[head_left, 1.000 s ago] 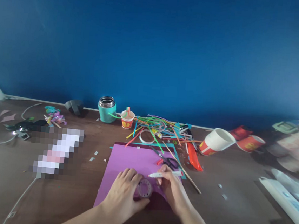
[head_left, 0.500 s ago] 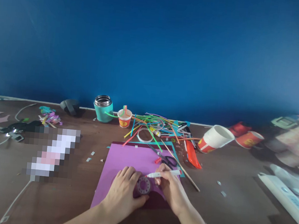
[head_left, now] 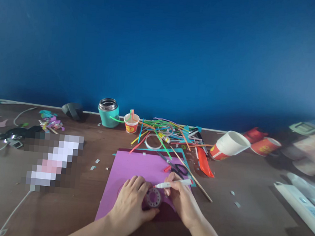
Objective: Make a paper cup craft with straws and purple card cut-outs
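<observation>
L hand [head_left: 132,199] half-curled round clear round plastic tape roll [head_left: 153,197], prob. pinning it flat on purple paper sheet [head_left: 130,163]; R hand [head_left: 180,198] pinched on white red-tipped marker [head_left: 172,184], tip at roll's edge, likely for tracing control.

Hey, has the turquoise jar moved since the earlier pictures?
No, the turquoise jar stands just where it did, beside the small paper cup.

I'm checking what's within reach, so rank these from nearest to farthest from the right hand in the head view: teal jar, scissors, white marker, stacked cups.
1. White marker: held in the right hand.
2. Scissors: just beyond the hand.
3. Stacked cups: farther out, to the right.
4. Teal jar: back left, near the wall.
</observation>
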Action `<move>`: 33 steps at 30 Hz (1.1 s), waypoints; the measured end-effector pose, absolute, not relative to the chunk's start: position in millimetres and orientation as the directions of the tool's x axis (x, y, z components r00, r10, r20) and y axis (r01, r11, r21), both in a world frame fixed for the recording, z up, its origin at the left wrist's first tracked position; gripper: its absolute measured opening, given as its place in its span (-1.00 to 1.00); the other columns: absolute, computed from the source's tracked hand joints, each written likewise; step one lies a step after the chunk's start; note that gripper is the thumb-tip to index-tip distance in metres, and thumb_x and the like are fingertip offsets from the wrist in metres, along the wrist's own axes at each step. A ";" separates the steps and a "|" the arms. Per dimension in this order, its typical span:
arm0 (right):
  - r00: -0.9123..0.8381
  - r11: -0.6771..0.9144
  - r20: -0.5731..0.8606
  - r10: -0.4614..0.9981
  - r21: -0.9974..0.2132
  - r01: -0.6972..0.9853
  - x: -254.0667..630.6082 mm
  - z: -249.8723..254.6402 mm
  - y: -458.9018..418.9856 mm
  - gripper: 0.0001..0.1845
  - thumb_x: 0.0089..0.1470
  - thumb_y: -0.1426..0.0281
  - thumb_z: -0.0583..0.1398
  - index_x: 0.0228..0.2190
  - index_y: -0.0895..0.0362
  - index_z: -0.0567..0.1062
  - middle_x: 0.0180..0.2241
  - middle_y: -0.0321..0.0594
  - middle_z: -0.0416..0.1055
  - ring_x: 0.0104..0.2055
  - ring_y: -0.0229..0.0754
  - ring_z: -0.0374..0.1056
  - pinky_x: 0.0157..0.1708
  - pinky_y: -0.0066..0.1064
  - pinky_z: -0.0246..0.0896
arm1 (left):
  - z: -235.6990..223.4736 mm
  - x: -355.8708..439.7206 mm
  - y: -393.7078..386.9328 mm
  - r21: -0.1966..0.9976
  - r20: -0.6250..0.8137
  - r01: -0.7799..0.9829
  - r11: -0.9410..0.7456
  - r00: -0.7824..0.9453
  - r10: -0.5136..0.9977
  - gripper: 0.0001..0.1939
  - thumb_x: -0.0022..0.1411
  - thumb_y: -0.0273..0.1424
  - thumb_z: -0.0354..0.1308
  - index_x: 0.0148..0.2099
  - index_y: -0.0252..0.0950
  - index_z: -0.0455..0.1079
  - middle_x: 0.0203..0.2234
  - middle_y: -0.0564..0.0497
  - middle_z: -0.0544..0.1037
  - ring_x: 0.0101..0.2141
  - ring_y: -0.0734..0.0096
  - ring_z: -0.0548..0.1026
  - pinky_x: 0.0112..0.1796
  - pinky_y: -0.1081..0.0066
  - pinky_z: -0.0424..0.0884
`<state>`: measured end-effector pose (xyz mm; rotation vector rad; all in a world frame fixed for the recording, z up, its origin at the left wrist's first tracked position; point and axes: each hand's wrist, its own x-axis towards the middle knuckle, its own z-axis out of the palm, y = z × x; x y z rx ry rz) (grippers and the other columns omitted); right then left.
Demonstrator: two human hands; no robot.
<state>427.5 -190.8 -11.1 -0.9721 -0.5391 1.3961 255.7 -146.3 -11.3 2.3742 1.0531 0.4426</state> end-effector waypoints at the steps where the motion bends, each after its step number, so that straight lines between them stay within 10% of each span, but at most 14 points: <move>1: 0.147 -0.099 -0.217 0.965 -0.821 -0.562 427.4 -10.8 -190.4 -0.93 -0.08 0.49 0.14 -0.54 0.13 0.34 -0.61 -0.37 0.25 -0.51 -0.29 0.09 -0.41 -0.46 0.03 | -11.1 255.9 -146.2 0.562 0.086 0.596 -0.574 0.648 0.757 -0.49 -0.13 -0.21 0.32 -0.09 -0.19 0.34 -0.23 0.00 0.41 -0.19 0.18 0.33 -0.19 0.22 0.24; 18: 0.187 -0.086 -0.201 0.961 -0.866 -0.492 427.0 -8.3 -191.9 -0.92 -0.06 0.45 0.12 -0.55 0.11 0.29 -0.61 -0.38 0.20 -0.51 -0.28 0.08 -0.40 -0.43 0.04 | -11.9 256.4 -146.6 0.563 0.086 0.596 -0.573 0.647 0.757 -0.52 -0.12 -0.24 0.32 -0.11 -0.19 0.34 -0.24 0.00 0.42 -0.20 0.19 0.34 -0.21 0.24 0.24; 24: 0.150 -0.069 -0.032 0.988 -0.968 0.241 430.8 10.5 -207.6 -0.87 0.07 0.39 0.06 -0.50 0.10 0.29 -0.56 -0.35 0.19 -0.50 -0.26 0.10 -0.47 -0.41 0.00 | -10.2 256.5 -146.3 0.571 0.081 0.592 -0.568 0.649 0.757 -0.55 -0.08 -0.20 0.29 -0.12 -0.18 0.35 -0.24 -0.01 0.42 -0.20 0.17 0.34 -0.20 0.21 0.25; 28: -0.102 0.178 0.148 0.984 -0.725 0.665 426.7 20.9 -215.5 -0.91 0.07 0.49 0.04 -0.46 0.10 0.25 -0.48 -0.28 0.27 -0.40 -0.20 0.18 -0.36 -0.35 0.05 | -10.2 256.7 -145.8 0.575 0.099 0.578 -0.579 0.653 0.751 -0.58 -0.03 -0.15 0.24 -0.12 -0.20 0.34 -0.26 -0.03 0.43 -0.21 0.17 0.35 -0.21 0.22 0.26; 33: -0.270 0.361 0.250 0.930 -0.473 0.804 418.1 17.6 -213.4 -0.86 -0.02 0.59 0.02 -0.47 0.11 0.20 -0.51 -0.31 0.25 -0.44 -0.22 0.17 -0.34 -0.32 0.00 | -9.1 257.9 -144.7 0.576 0.098 0.575 -0.581 0.657 0.748 -0.65 0.02 -0.13 0.19 -0.18 -0.19 0.35 -0.30 -0.01 0.43 -0.25 0.21 0.35 -0.25 0.27 0.26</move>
